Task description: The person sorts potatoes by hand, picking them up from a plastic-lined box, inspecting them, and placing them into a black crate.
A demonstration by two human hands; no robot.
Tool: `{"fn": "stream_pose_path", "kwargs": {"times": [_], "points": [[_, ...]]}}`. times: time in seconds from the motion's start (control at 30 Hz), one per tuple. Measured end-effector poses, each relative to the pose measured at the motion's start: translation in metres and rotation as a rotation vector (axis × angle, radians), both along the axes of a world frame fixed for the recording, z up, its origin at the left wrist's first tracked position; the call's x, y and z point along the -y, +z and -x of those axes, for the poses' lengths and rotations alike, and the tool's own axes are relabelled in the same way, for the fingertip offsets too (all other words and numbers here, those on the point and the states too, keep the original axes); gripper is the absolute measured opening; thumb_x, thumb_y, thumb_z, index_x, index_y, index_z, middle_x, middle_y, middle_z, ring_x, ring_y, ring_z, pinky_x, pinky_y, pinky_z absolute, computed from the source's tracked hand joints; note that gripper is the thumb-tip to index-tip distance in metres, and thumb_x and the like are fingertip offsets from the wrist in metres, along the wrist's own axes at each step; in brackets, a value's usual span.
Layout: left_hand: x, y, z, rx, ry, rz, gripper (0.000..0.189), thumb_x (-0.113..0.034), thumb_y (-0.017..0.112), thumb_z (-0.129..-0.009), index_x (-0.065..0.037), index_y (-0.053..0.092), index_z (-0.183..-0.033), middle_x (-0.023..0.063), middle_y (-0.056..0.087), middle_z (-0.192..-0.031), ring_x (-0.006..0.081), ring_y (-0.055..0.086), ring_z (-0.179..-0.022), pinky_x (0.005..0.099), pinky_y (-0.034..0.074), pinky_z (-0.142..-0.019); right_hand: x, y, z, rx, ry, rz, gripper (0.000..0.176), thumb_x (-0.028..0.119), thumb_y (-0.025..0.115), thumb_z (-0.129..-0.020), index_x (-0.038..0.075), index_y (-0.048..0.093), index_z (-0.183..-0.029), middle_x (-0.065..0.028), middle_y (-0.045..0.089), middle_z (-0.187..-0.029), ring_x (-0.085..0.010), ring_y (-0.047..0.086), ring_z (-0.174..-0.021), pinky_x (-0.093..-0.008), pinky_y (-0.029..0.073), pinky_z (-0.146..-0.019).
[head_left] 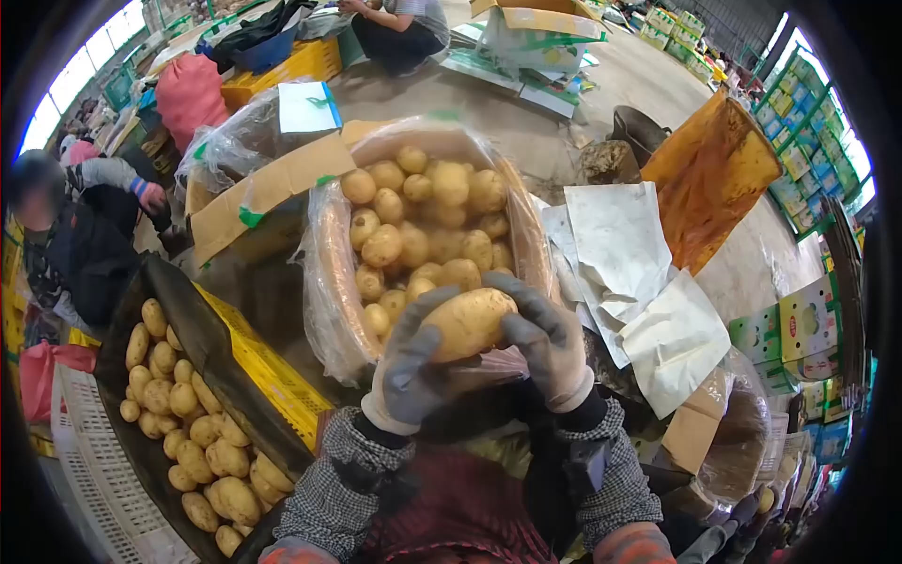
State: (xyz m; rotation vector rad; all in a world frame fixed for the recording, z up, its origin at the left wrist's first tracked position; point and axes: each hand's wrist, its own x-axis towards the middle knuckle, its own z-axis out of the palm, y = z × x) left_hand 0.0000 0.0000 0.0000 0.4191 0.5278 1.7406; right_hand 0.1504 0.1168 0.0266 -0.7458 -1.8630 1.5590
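A large oval potato (470, 324) is held between my two gloved hands, over the near edge of a plastic-lined box (331, 273) full of potatoes (413, 235). The fingers of my left hand (410, 362) curve round its left end. My right hand (545, 340) grips its right end. Both gloves are grey with pale cuffs. At the lower left, more potatoes (197, 423) lie in a crate lined with dark cloth (268, 399).
White paper sheets (615, 258) lie right of the box, near a stained orange-brown board (711, 179). A person (94, 216) sits at the left; another (399, 33) crouches at the back. An open carton (700, 423) stands at the lower right.
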Motion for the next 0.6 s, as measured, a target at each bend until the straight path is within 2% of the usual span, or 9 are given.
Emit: {"fn": "stream_pose_path", "kwargs": {"times": [0.07, 0.17, 0.3, 0.37, 0.43, 0.47, 0.5, 0.57, 0.6], "points": [[0.002, 0.003, 0.001, 0.079, -0.016, 0.026, 0.057, -0.023, 0.063, -0.09, -0.013, 0.044, -0.143, 0.0203, 0.048, -0.141, 0.0375, 0.053, -0.126, 0.0604, 0.049, -0.099, -0.003, 0.001, -0.002, -0.008, -0.018, 0.105, 0.046, 0.028, 0.048, -0.101, -0.006, 0.059, -0.129, -0.0109, 0.07, -0.11, -0.0161, 0.067, -0.091, -0.0256, 0.051, -0.08], [-0.001, 0.004, 0.002, 0.136, -0.004, -0.008, 0.055, -0.022, 0.062, -0.09, -0.012, 0.045, -0.141, 0.0202, 0.05, -0.138, 0.0376, 0.054, -0.125, 0.0595, 0.049, -0.1, -0.005, -0.002, 0.001, -0.189, -0.045, 0.204, 0.044, 0.027, 0.044, -0.102, -0.006, 0.061, -0.126, -0.0088, 0.071, -0.103, -0.0146, 0.067, -0.082, -0.0249, 0.05, -0.073], [0.001, -0.006, 0.008, 0.154, -0.05, -0.072, 0.055, -0.02, 0.062, -0.09, -0.011, 0.045, -0.142, 0.0187, 0.05, -0.137, 0.0344, 0.054, -0.125, 0.056, 0.048, -0.103, 0.006, 0.01, -0.001, -0.062, 0.11, 0.082, 0.049, 0.022, 0.064, -0.095, -0.006, 0.055, -0.134, -0.0116, 0.061, -0.129, -0.0186, 0.059, -0.117, -0.0317, 0.046, -0.099], [-0.002, -0.019, 0.009, 0.126, -0.028, -0.125, 0.059, -0.016, 0.065, -0.089, -0.011, 0.043, -0.144, 0.0183, 0.049, -0.139, 0.0324, 0.055, -0.125, 0.0528, 0.047, -0.105, 0.007, 0.009, -0.001, -0.1, 0.144, 0.06, 0.059, 0.024, 0.072, -0.09, -0.006, 0.052, -0.137, -0.0123, 0.057, -0.135, -0.0195, 0.052, -0.126, -0.0347, 0.04, -0.107], [0.001, -0.007, 0.005, -0.239, 0.062, -0.062, 0.063, -0.019, 0.067, -0.084, -0.007, 0.045, -0.142, 0.0149, 0.053, -0.137, 0.0294, 0.057, -0.122, 0.0439, 0.051, -0.1, 0.008, 0.013, -0.003, -0.126, 0.173, 0.055, 0.068, 0.029, 0.078, -0.086, -0.006, 0.052, -0.137, -0.0128, 0.055, -0.138, -0.0207, 0.049, -0.13, -0.0367, 0.037, -0.111], [0.003, 0.001, 0.005, -0.271, 0.047, -0.062, 0.066, -0.017, 0.069, -0.083, -0.006, 0.044, -0.143, 0.0142, 0.053, -0.138, 0.0286, 0.057, -0.123, 0.0417, 0.051, -0.101, 0.008, 0.016, -0.003, -0.133, 0.187, 0.061, 0.071, 0.031, 0.079, -0.084, -0.006, 0.052, -0.137, -0.0129, 0.055, -0.138, -0.0214, 0.05, -0.13, -0.0372, 0.037, -0.111], [0.006, 0.008, 0.004, -0.302, 0.033, -0.062, 0.069, -0.014, 0.071, -0.081, -0.005, 0.043, -0.143, 0.0136, 0.053, -0.138, 0.0278, 0.056, -0.123, 0.0395, 0.05, -0.102, 0.008, 0.018, -0.004, -0.146, 0.199, 0.03, 0.068, 0.028, 0.078, -0.082, -0.005, 0.053, -0.136, -0.0129, 0.057, -0.136, -0.0207, 0.052, -0.124, -0.0357, 0.04, -0.107], [0.014, 0.021, 0.005, -0.065, -0.117, -0.133, 0.077, -0.002, 0.076, -0.079, -0.005, 0.038, -0.147, 0.0145, 0.046, -0.143, 0.0274, 0.051, -0.13, 0.0394, 0.043, -0.11, 0.005, 0.015, -0.007, -0.178, 0.217, -0.069, 0.06, 0.015, 0.073, -0.079, -0.002, 0.056, -0.134, -0.0127, 0.061, -0.128, -0.0179, 0.06, -0.106, -0.0306, 0.048, -0.093], [0.018, 0.025, 0.004, -0.229, -0.074, -0.134, 0.078, -0.001, 0.076, -0.079, -0.004, 0.038, -0.147, 0.0137, 0.046, -0.143, 0.0259, 0.05, -0.13, 0.0386, 0.043, -0.11, 0.006, 0.013, -0.008, -0.218, 0.243, -0.066, 0.059, 0.009, 0.071, -0.079, -0.001, 0.055, -0.135, -0.0129, 0.063, -0.125, -0.017, 0.063, -0.101, -0.029, 0.05, -0.089]]}}
